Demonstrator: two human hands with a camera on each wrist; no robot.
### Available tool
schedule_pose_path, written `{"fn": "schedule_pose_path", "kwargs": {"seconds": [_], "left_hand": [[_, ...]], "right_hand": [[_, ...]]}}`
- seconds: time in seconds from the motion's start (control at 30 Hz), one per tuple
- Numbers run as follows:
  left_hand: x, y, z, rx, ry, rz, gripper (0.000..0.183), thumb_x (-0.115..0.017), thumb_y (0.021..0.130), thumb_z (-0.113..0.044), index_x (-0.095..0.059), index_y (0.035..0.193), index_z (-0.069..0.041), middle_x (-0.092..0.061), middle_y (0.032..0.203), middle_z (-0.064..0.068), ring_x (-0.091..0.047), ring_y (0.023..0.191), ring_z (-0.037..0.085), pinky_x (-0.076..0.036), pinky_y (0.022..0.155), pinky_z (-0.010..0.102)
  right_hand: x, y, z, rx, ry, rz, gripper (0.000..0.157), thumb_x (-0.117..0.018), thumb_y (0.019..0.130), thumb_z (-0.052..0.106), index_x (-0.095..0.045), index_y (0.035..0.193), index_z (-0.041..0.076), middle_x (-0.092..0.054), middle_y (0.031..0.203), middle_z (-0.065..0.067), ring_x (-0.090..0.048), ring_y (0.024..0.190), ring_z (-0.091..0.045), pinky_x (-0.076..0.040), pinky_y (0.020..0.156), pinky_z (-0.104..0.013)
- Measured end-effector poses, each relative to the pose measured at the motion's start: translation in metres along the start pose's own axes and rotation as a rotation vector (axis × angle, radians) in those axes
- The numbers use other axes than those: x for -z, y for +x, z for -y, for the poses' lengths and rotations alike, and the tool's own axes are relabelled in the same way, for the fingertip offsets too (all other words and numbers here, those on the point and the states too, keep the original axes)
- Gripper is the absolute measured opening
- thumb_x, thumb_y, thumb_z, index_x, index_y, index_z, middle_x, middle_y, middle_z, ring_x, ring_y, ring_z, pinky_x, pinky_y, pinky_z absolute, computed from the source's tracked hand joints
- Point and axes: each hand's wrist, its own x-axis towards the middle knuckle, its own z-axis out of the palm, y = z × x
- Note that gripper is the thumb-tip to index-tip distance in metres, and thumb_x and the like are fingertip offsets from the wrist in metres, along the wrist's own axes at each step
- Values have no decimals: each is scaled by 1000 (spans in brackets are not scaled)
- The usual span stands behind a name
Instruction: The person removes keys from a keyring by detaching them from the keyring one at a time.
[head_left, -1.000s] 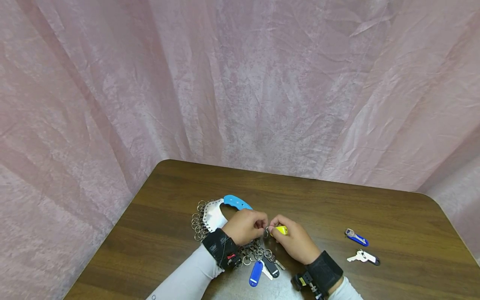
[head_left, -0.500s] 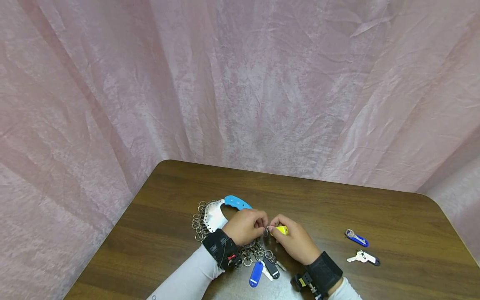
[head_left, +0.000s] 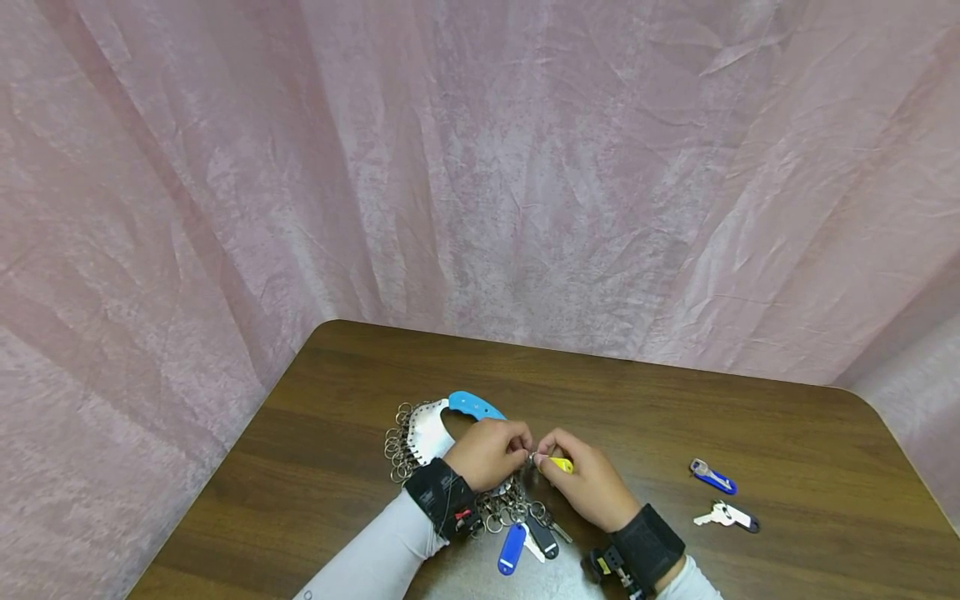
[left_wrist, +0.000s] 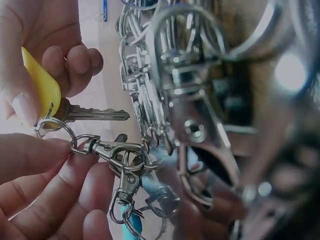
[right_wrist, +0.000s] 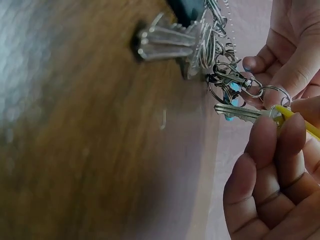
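Observation:
In the head view my left hand (head_left: pixel 491 452) and right hand (head_left: pixel 588 483) meet over the ring of metal clasps. Thumb and finger of the right hand pinch a yellow key tag (left_wrist: pixel 42 82), with a key (left_wrist: pixel 97 114) beside it. A split ring (right_wrist: pixel 280 89) joins the tag to a swivel clasp (left_wrist: pixel 107 150); left fingertips pinch this ring. The clasp hangs among several others on a white curved plate (head_left: pixel 429 433) with a blue handle (head_left: pixel 474 405), partly hidden under the left hand. Whether the key is threaded on the ring is unclear.
A blue key tag (head_left: pixel 512 548) and a black key tag (head_left: pixel 543 537) with keys hang at the plate's near side. To the right on the wooden table (head_left: pixel 795 442) lie a blue tag with a key (head_left: pixel 714 477) and a black tag with keys (head_left: pixel 727 515).
The yellow tag has tilted slightly downward in the right fingers, and the fingertips of both hands have shifted a little at the ring. Everything else stays put.

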Motion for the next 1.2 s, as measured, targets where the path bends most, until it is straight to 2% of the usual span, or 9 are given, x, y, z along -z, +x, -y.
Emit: {"fn": "schedule_pose_path", "kwargs": {"seconds": [0.23,0.4,0.67,1.2], "left_hand": [[0,1,1,17,-3,-9,8,-65,83,-12,-61,82,-19,-54,70,-14,-50,63,1,-41,58,19],[1,1,0,18,-10,-4,8,-65,82,-11,-61,82,-18,-55,70,-14,-50,63,1,-41,58,19],[1,0,0,-1,-10,-20,11,-66,82,-9,-62,81,-19,-55,70,-14,-51,64,1,-41,58,18],[3,-1,-1,-61,-2,-35,14,-69,81,-7,-64,79,-20,-55,70,-15,-50,64,0,-41,58,17]], "right_hand": [[0,-1,2,-1,23,35,14,-62,91,13,-54,95,23,-55,64,10,-55,54,-8,-44,62,-29],[0,-1,1,-1,11,50,12,-61,92,13,-54,95,23,-56,65,8,-54,54,-8,-44,58,-28],[-1,0,-3,20,13,50,7,-61,93,17,-56,93,21,-56,68,8,-53,56,-9,-46,52,-26],[0,0,-2,22,-6,46,7,-59,94,16,-56,93,22,-55,69,10,-51,57,-6,-45,53,-26]]}}
